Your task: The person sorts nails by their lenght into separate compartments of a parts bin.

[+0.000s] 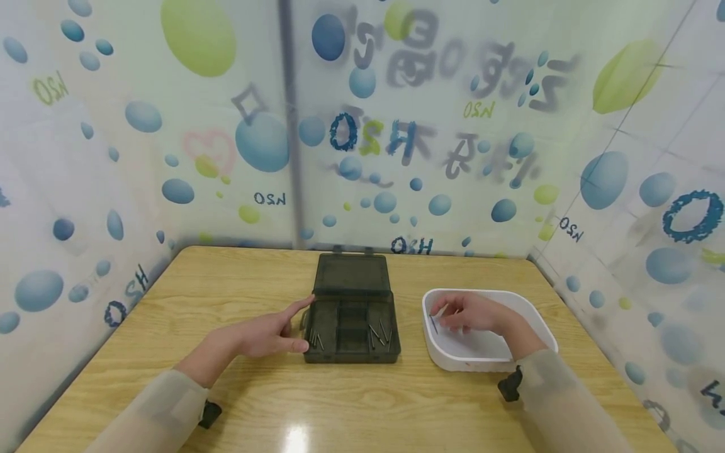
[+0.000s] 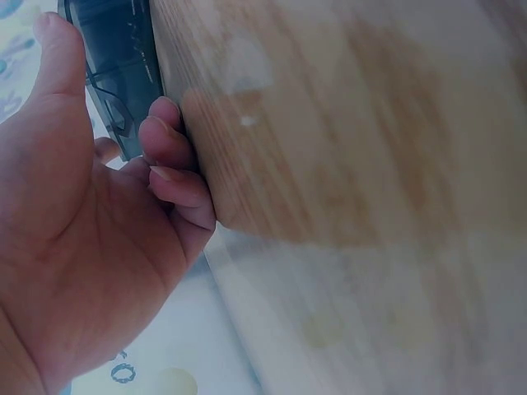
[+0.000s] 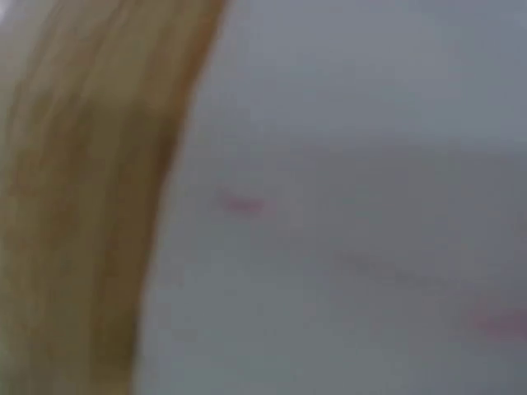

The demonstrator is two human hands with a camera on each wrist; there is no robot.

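A dark, see-through plastic case (image 1: 352, 358) lies open on the table with its lid (image 1: 352, 274) tipped back. Thin metal pins (image 1: 315, 340) sit in its left compartment, and several more pins (image 1: 381, 335) in the right one. My left hand (image 1: 266, 333) spans the case's left side, with index finger and thumb spread to its edge. The left wrist view shows the other fingers (image 2: 169, 148) loosely bent. Inside a white plastic basin (image 1: 489, 363) is my right hand (image 1: 470, 313), fingers loosely bent. One thin dark pin (image 1: 433, 324) slants right at its index fingertip.
The wooden table (image 1: 255, 402) carries the case at the middle and the basin to its right. A patterned curtain (image 1: 362, 126) encloses the back and both sides. Close in the right wrist view, the basin's white wall (image 3: 346, 107) fills most of the picture.
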